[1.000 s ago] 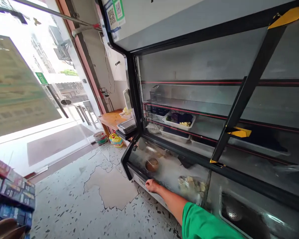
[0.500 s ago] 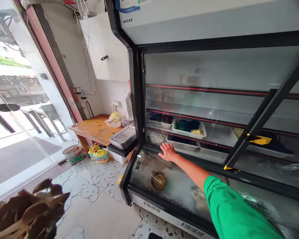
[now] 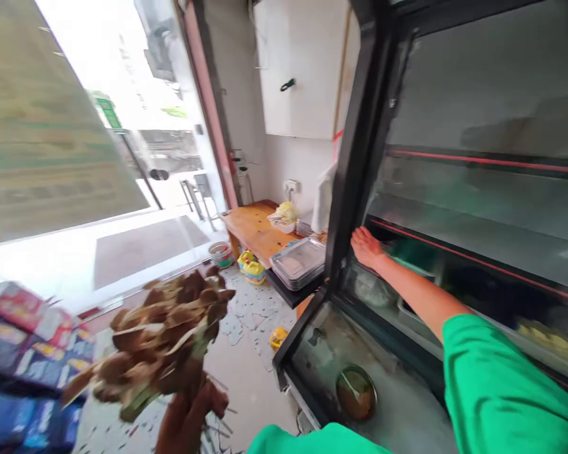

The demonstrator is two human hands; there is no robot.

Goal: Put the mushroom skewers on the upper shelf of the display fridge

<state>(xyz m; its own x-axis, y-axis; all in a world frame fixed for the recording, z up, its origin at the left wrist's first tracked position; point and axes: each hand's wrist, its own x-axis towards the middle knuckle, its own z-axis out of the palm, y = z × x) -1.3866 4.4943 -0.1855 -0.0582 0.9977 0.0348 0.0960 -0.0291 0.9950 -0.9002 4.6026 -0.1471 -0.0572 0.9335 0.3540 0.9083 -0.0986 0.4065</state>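
Behind the glass, steel shelves [image 3: 454,217] line the display cooler. I see my right hand [image 3: 366,247] reaching in, fingers loosely spread on the shelf edge; my left hand [image 3: 189,419] grips a mushroom bunch [image 3: 163,340] low over the floor.

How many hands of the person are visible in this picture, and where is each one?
2. The left hand is low in the picture, gripping a bunch of brown mushrooms. The right hand is stretched out to a shelf inside the display fridge; its fingertips are blurred.
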